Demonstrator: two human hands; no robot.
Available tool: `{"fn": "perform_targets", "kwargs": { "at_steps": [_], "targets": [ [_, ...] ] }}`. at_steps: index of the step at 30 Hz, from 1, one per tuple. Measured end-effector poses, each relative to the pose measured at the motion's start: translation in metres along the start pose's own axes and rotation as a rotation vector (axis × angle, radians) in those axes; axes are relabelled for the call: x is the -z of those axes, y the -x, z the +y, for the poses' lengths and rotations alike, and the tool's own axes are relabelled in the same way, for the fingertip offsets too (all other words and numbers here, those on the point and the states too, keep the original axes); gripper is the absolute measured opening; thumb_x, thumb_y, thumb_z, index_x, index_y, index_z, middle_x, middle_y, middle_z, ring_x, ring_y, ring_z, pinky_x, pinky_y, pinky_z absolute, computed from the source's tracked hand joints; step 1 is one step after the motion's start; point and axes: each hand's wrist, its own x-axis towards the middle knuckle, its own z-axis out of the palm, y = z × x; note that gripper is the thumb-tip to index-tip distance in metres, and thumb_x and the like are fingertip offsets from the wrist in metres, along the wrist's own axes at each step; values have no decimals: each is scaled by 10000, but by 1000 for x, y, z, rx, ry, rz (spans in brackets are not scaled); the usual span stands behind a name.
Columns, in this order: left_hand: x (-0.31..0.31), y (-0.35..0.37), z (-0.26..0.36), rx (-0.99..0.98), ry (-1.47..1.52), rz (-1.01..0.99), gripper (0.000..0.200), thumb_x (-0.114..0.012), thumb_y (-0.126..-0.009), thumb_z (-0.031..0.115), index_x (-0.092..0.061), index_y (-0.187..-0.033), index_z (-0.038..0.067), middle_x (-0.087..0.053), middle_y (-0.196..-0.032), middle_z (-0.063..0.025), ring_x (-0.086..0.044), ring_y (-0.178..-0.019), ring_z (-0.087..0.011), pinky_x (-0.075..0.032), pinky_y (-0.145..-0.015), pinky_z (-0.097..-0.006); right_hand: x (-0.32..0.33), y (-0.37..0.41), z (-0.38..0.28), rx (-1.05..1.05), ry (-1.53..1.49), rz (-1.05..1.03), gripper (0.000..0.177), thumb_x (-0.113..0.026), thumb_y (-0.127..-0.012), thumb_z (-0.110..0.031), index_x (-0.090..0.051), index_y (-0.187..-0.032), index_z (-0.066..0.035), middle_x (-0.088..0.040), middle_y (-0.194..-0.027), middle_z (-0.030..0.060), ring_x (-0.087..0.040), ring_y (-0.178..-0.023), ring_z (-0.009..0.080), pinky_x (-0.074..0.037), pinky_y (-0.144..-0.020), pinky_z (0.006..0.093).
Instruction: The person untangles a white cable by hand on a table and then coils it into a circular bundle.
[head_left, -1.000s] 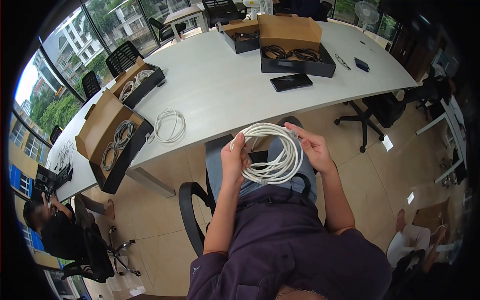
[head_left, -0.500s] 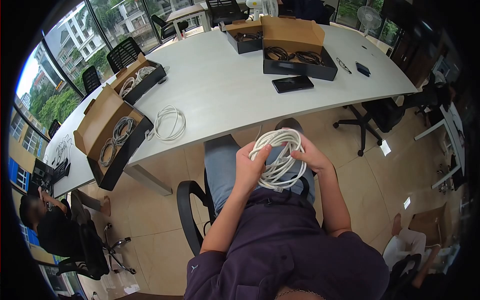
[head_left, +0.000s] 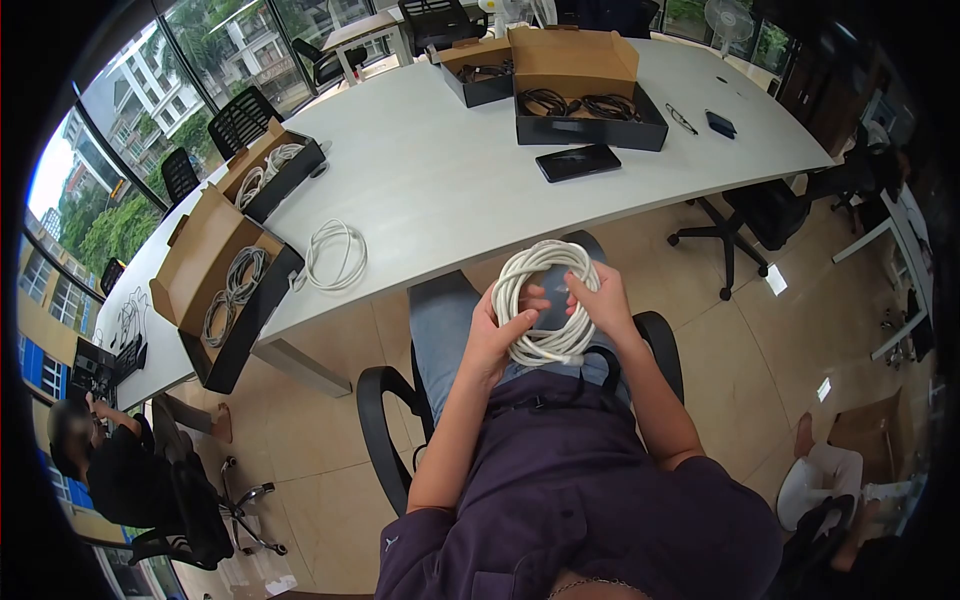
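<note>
A white cable, wound into a thick round coil, is held over my lap. My left hand grips the coil's left side, thumb in front and fingertips showing through the middle. On the opposite side my right hand is closed round the coil, its thumb and fingers bent into the opening. A cable end that looks like a plug lies at the bottom of the coil. On the table, near its front edge, rests a looser coil of white cable.
Open boxes with grey-white cables stand at the table's left. Farther back, boxes hold black cables. A black phone, glasses and a small dark case lie on the table. A person sits at left.
The coil has become rounder, with a wider opening in the middle. My right hand has shifted slightly, and the cable end has moved a little up and right. The view has tilted slightly.
</note>
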Motion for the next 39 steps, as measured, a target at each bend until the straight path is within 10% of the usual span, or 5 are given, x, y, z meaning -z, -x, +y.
{"fn": "perform_targets", "kwargs": {
  "at_steps": [11,16,23,32,39],
  "targets": [
    [-6,3,-16,-65,27,29,778,-784,-759,150,-342,-1384,9,-634,-960,-112,-635,-813,-152,-532,-762,-293,5,13,-32,76,-59,99,136,-630,-897,-92,-619,-981,16,-595,-691,10,-538,-477,65,-500,-510,235],
    [-2,2,-32,-171,-150,304,317,-647,-908,98,-467,-1153,7,-631,-847,-102,-624,-648,-137,-530,-605,-244,-12,29,-47,148,110,95,132,-648,-863,-72,-622,-953,21,-597,-721,6,-534,-526,50,-479,-465,226],
    [6,3,-25,-115,-50,437,269,-659,-921,246,-500,-1001,44,-542,-676,-38,-555,-522,-117,-474,-477,-233,-26,33,-45,136,-23,-2,91,-654,-856,-70,-595,-879,-4,-576,-683,-1,-534,-549,39,-464,-452,212],
    [9,12,-5,-17,52,-198,616,-741,-696,84,-370,-1185,129,-488,-874,-55,-551,-876,-210,-463,-814,-346,1,19,-40,6,-216,11,140,-669,-873,-125,-598,-916,-12,-579,-675,10,-551,-490,67,-461,-460,205],
    [7,13,-6,3,12,-164,573,-638,-719,-28,-359,-1196,122,-515,-943,-83,-561,-905,-206,-484,-834,-354,3,19,-40,55,-177,21,139,-662,-880,-113,-614,-945,0,-588,-677,17,-555,-495,71,-453,-457,205]
  ]
}}
